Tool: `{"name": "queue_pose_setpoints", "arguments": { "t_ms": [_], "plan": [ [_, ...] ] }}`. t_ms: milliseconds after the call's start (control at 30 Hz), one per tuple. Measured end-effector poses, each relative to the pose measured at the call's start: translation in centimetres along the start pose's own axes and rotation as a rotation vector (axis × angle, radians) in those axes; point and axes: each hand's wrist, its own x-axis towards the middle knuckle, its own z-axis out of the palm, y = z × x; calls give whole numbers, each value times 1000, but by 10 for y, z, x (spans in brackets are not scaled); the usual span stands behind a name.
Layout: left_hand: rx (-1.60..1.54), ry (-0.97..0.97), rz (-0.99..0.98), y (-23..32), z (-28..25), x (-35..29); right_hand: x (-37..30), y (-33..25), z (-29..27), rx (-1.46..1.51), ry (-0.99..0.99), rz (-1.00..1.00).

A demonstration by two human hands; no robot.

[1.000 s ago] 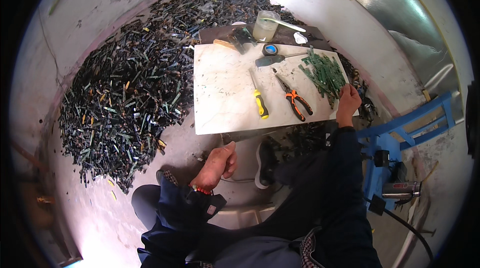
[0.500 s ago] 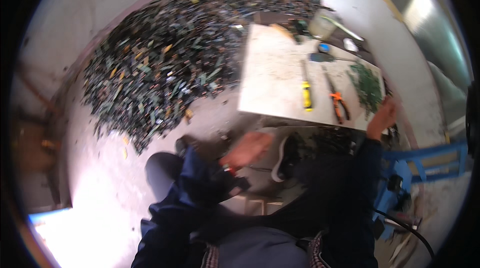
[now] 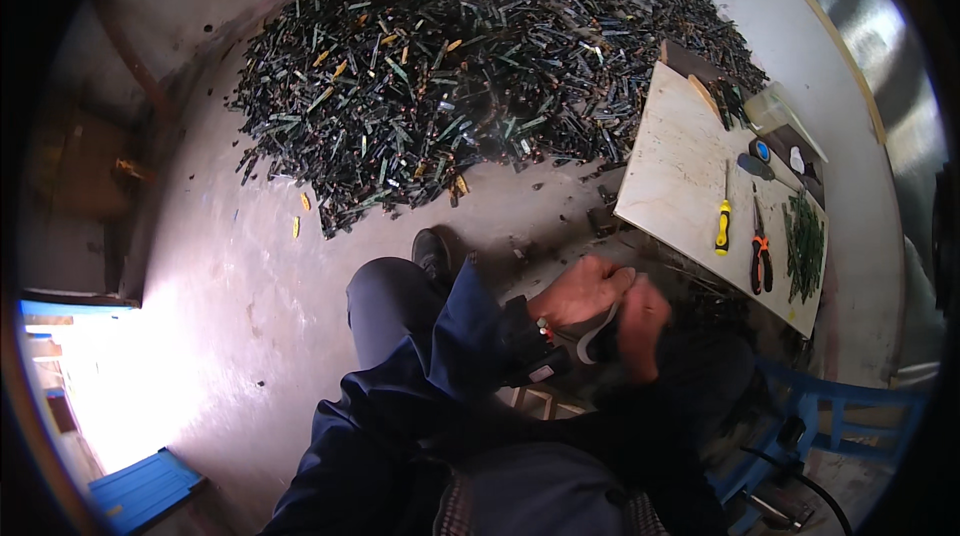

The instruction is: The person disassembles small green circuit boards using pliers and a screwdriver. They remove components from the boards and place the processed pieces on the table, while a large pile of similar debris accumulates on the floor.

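The person sits low on the floor (image 3: 250, 296), and both hands meet in front of the body, just below the near edge of the counter (image 3: 680, 176). The left hand (image 3: 583, 291) is curled, its fingers (image 3: 612, 278) bent in toward the palm. The right hand (image 3: 640, 328) lies against it, and a grey glove or cloth piece (image 3: 600, 336) shows between the two, at the left wrist. It seems that the right hand pulls this grey piece on or off the left hand; which of the two, I cannot tell, because the hands are blurred.

To do this step well, I think the left fingers should stay together and relaxed, and the right hand should take the edge of the grey piece firmly and pull along the wrist, not across it.

The right fingers are closed around the grey piece. The left fingers are half closed and appear to hold nothing.

On the counter, well apart from the hands, lie a yellow screwdriver (image 3: 722, 226), orange-handled pliers (image 3: 761, 256) and a bunch of green strips (image 3: 803, 246).
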Motion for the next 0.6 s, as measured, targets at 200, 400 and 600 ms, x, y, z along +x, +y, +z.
{"name": "queue_pose_setpoints", "arguments": {
  "t_ms": [200, 400, 600],
  "plan": [
    [-54, 260, 446, -28, 10, 15, 30, 20, 59, -250, -622, -5],
    [-24, 317, 667, -49, 36, 25, 85, 78, 106, -581, -888, -86],
    [175, 81, 225, -1, 41, -21, 89, 156, 141, -777, -892, -352]
  ]
}}
